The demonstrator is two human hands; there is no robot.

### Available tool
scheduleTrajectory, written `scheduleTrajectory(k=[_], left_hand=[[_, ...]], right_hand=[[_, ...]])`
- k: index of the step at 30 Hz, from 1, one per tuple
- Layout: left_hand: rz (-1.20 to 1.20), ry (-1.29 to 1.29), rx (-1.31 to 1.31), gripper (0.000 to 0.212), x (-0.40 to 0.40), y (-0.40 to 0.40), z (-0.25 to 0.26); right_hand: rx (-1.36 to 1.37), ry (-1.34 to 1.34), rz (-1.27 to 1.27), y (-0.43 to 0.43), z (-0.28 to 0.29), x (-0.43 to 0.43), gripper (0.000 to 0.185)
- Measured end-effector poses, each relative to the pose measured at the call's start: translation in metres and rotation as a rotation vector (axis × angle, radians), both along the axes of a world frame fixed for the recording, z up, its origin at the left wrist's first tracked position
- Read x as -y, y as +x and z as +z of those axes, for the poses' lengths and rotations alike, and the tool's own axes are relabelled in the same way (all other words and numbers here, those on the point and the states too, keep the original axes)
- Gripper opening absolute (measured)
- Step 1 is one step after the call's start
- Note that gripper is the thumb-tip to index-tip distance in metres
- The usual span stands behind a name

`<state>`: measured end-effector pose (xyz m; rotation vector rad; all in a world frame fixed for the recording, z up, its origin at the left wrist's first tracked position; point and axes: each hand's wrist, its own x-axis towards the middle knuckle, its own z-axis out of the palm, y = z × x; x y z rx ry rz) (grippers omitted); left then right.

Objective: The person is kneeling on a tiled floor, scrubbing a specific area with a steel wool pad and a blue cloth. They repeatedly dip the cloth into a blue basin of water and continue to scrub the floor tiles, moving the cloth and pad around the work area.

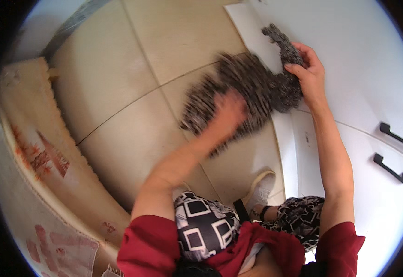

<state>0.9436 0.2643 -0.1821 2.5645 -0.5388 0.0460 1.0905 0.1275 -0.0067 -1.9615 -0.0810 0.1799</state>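
A dark grey and brown textured knit fabric piece (250,83) hangs in front of me, blurred by motion in its wide part. My right hand (309,71) grips its narrow, bunched end at the upper right, with thumb and fingers on either side. Against the striped wide part lies my left hand (231,107), blurred; whether its fingers grasp the fabric cannot be told.
White cabinet doors (357,79) with black handles (392,169) stand on the right. At the left is furniture draped with a scalloped, printed cover (83,180). Beige floor tiles (118,152) lie below, and my shoe (262,187) stands by the cabinet base.
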Motion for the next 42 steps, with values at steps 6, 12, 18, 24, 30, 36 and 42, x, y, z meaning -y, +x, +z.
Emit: scheduleTrajectory(k=[6, 12, 18, 24, 30, 36, 42], left_hand=[[-0.24, -0.375, -0.228, 0.025, -0.094, -0.132, 0.0], [1.141, 0.336, -0.343, 0.046, -0.288, -0.197, -0.005], [1.196, 0.545, -0.336, 0.028, -0.241, -0.094, -0.003], [0.232, 0.019, -0.017, 0.019, -0.112, -0.122, 0.02], [0.956, -0.298, -0.206, 0.02, -0.227, -0.227, -0.012], [1.095, 0.508, -0.271, 0.029, -0.269, -0.229, -0.023], [1.19, 0.447, -0.288, 0.069, -0.268, -0.238, -0.03]], right_hand=[[-0.033, -0.155, 0.122, -0.004, -0.007, -0.017, 0.043], [0.121, -0.538, 0.104, 0.001, -0.054, 0.028, 0.045], [0.3, -0.957, 0.274, -0.024, -0.081, 0.027, 0.045], [0.282, -0.903, 0.613, -0.106, -0.119, -0.018, 0.038], [0.405, -0.956, 0.508, -0.048, -0.128, -0.023, 0.022], [-0.157, -0.639, 0.142, -0.079, -0.136, -0.165, 0.027], [0.384, -0.903, 0.347, -0.016, -0.15, -0.13, 0.022]])
